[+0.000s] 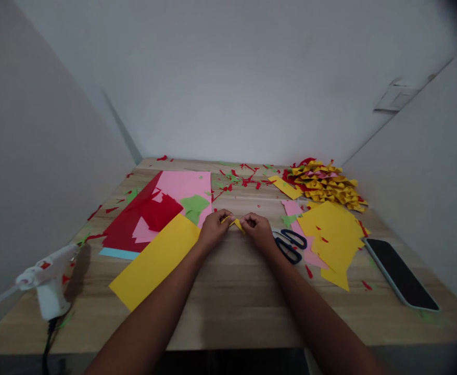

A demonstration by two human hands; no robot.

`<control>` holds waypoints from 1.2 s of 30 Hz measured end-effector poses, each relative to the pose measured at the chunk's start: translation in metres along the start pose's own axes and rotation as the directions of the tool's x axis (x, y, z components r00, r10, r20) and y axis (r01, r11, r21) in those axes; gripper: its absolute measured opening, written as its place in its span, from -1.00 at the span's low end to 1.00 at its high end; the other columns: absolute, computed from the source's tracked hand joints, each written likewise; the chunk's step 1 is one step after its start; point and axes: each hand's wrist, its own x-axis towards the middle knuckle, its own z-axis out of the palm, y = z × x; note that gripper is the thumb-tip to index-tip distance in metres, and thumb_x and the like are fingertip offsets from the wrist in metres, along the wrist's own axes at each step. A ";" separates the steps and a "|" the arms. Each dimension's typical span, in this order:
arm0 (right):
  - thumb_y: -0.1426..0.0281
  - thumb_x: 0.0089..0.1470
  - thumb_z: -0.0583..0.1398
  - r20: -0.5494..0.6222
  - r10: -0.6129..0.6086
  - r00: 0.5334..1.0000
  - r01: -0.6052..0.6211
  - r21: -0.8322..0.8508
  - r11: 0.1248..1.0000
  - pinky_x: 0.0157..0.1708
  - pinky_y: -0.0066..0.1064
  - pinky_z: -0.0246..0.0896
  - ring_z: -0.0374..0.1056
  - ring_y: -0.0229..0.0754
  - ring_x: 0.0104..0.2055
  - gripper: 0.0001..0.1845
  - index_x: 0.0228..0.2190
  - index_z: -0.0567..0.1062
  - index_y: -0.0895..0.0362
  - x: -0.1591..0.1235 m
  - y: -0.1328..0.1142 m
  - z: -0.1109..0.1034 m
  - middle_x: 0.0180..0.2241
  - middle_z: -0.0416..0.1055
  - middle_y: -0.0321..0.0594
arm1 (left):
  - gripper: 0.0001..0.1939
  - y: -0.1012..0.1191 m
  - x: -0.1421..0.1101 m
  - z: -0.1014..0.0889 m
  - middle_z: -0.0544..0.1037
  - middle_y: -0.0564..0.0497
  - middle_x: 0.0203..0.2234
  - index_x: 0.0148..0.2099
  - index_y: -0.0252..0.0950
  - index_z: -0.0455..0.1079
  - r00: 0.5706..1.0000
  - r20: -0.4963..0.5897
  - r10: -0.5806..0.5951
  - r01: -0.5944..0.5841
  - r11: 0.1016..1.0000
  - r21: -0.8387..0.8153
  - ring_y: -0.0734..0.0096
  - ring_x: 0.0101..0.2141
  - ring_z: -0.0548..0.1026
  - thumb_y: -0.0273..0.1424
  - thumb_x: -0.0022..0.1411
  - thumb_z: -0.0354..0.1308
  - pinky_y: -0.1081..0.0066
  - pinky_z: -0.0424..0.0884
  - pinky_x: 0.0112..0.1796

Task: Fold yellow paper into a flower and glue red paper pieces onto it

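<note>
Both of my hands meet at the middle of the wooden table (232, 291). My left hand (214, 229) and my right hand (257, 228) each pinch one end of a small yellow paper piece (236, 223) held just above the tabletop. The fingers of both hands are closed on it. A long yellow paper sheet (156, 260) lies beside my left wrist. Black-handled scissors (291, 245) lie just right of my right hand.
Red, pink and green sheets (162, 208) lie at the back left. A pile of folded yellow and red paper pieces (324, 185) sits at the back right, cut yellow paper (333, 234) in front of it. A phone (400, 273) lies far right, a glue gun (47, 278) far left. Scraps litter the table.
</note>
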 end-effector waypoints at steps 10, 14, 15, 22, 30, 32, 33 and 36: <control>0.17 -0.08 0.17 -0.042 0.031 0.999 -0.029 0.046 0.999 -0.53 -0.43 0.02 0.11 -0.29 -0.58 -0.73 -0.59 0.42 0.11 -0.001 0.001 -0.005 -0.65 0.22 -0.36 | -0.68 0.003 0.001 -0.002 0.56 0.00 -0.42 -0.27 -0.32 0.46 0.998 -0.058 -0.001 -0.001 0.999 -0.033 0.37 -0.39 0.46 -0.16 0.25 0.07 0.44 0.33 -0.36; 0.15 -0.03 0.16 -0.071 0.038 0.997 -0.032 0.073 0.997 -0.52 -0.43 0.07 0.13 -0.28 -0.56 -0.72 -0.53 0.43 0.11 0.000 0.001 -0.006 -0.61 0.26 -0.34 | -0.71 0.007 -0.003 -0.002 0.58 0.01 -0.39 -0.25 -0.30 0.48 1.000 -0.006 0.013 -0.013 1.000 0.002 0.35 -0.36 0.47 -0.17 0.25 0.11 0.42 0.30 -0.32; 0.14 -0.02 0.16 -0.070 0.033 0.997 -0.028 0.079 0.997 -0.50 -0.43 0.08 0.14 -0.27 -0.54 -0.71 -0.50 0.44 0.11 0.000 0.001 -0.005 -0.58 0.29 -0.32 | -0.72 0.008 -0.004 -0.002 0.59 0.01 -0.39 -0.26 -0.29 0.49 1.000 0.022 0.018 -0.018 1.000 0.009 0.35 -0.35 0.48 -0.18 0.25 0.12 0.42 0.30 -0.30; 0.15 -0.05 0.21 0.022 -0.035 0.999 0.033 0.083 0.996 -0.48 -0.42 0.10 0.18 -0.26 -0.53 -0.72 -0.51 0.51 0.12 0.000 -0.001 -0.002 -0.58 0.33 -0.31 | -0.67 0.008 -0.005 -0.001 0.62 0.02 -0.42 -0.28 -0.28 0.55 0.996 0.086 0.000 -0.001 1.000 0.006 0.36 -0.39 0.48 -0.10 0.21 0.20 0.42 0.30 -0.34; 0.23 -0.03 0.20 -0.015 -0.053 0.998 0.054 0.032 0.998 -0.42 -0.40 0.13 0.23 -0.25 -0.49 -0.79 -0.53 0.49 0.12 0.001 0.002 -0.004 -0.57 0.35 -0.30 | -0.67 0.007 -0.004 0.000 0.62 0.01 -0.41 -0.24 -0.31 0.54 0.999 0.026 -0.021 0.021 1.000 -0.021 0.39 -0.42 0.47 -0.12 0.19 0.20 0.44 0.31 -0.38; 0.23 -0.03 0.20 -0.016 -0.056 0.998 0.056 0.027 0.998 -0.42 -0.40 0.13 0.24 -0.24 -0.48 -0.78 -0.53 0.49 0.13 0.001 0.002 -0.004 -0.56 0.37 -0.29 | -0.67 0.007 -0.005 0.000 0.60 0.02 -0.44 -0.24 -0.31 0.53 1.000 0.011 -0.023 0.024 1.000 -0.015 0.41 -0.45 0.45 -0.14 0.20 0.18 0.44 0.30 -0.40; 0.22 -0.02 0.20 -0.013 -0.058 0.998 0.059 0.027 0.998 -0.42 -0.41 0.13 0.24 -0.24 -0.48 -0.77 -0.52 0.49 0.13 0.000 0.002 -0.003 -0.55 0.38 -0.29 | -0.68 0.008 -0.005 0.000 0.58 0.03 -0.46 -0.25 -0.31 0.52 1.000 0.012 -0.023 0.023 1.000 -0.009 0.41 -0.46 0.44 -0.14 0.20 0.18 0.44 0.29 -0.41; 0.21 -0.02 0.20 -0.002 -0.064 0.998 0.064 0.026 0.998 -0.43 -0.41 0.13 0.23 -0.25 -0.49 -0.75 -0.50 0.52 0.13 0.000 0.003 -0.002 -0.54 0.41 -0.28 | -0.69 0.009 -0.006 0.000 0.57 0.04 -0.47 -0.26 -0.30 0.52 0.999 0.036 -0.014 0.013 1.000 0.009 0.41 -0.46 0.43 -0.14 0.20 0.18 0.44 0.29 -0.41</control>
